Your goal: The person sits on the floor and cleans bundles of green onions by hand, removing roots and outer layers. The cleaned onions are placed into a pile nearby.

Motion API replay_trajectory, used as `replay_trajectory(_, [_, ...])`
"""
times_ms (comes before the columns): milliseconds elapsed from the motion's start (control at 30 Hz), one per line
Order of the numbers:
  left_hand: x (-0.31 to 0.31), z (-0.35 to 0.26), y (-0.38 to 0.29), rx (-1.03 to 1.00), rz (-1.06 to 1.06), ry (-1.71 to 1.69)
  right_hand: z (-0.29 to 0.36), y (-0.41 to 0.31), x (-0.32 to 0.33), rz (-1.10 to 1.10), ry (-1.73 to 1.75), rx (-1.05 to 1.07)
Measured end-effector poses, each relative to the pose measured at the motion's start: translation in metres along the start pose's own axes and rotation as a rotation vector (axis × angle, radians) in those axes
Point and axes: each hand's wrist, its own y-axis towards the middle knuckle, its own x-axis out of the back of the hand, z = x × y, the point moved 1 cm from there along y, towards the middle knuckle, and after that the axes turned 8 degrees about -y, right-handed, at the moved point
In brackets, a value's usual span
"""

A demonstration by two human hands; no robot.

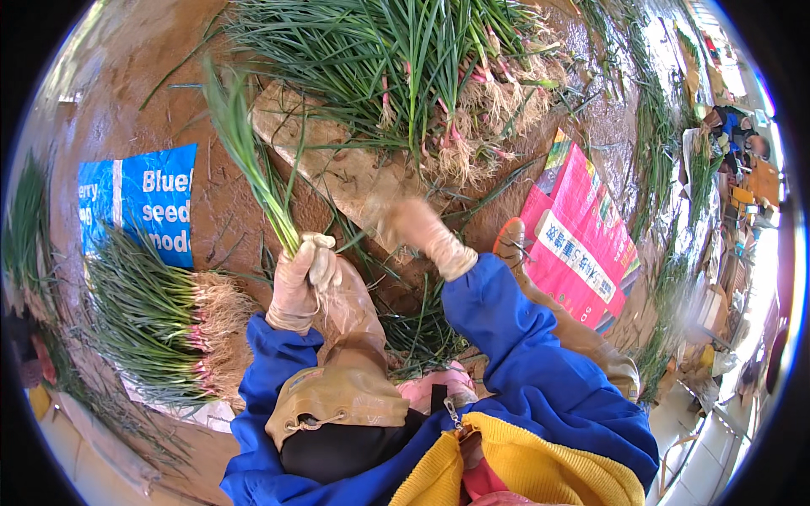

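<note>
My left hand [307, 275], in a pale thin glove, is closed around the lower end of a bunch of scallions [269, 196]. Their green leaves point up and away, blurred at the tips, and a few white roots hang below my fingers. My right hand [417, 231], gloved too, is blurred by motion over a muddy pale sheet [354, 177]; whether it holds anything cannot be made out. Beyond it lies a large heap of scallions [405, 69], pink bulbs and tangled roots facing right. Lined-up scallions [152, 329] lie at my left, roots towards me.
A blue sack [158, 209] and a pink sack [579, 240], both bearing writing, lie on the wet muddy ground [215, 196]. Loose leaves [417, 332] are strewn between my brown boots [357, 303]. Farther right, another person [734, 136] appears beside long leaf piles [658, 114].
</note>
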Motion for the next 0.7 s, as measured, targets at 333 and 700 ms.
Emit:
replay_trajectory(333, [0.013, 0.019, 0.026, 0.178, -0.166, 0.184, -0.045, 0.015, 0.011, -0.750, -0.494, 0.014])
replay_trajectory(700, [0.012, 0.050, 0.026, 0.241, -0.368, 0.605, 0.032, -0.050, -0.007, -0.494, 0.318, 0.104])
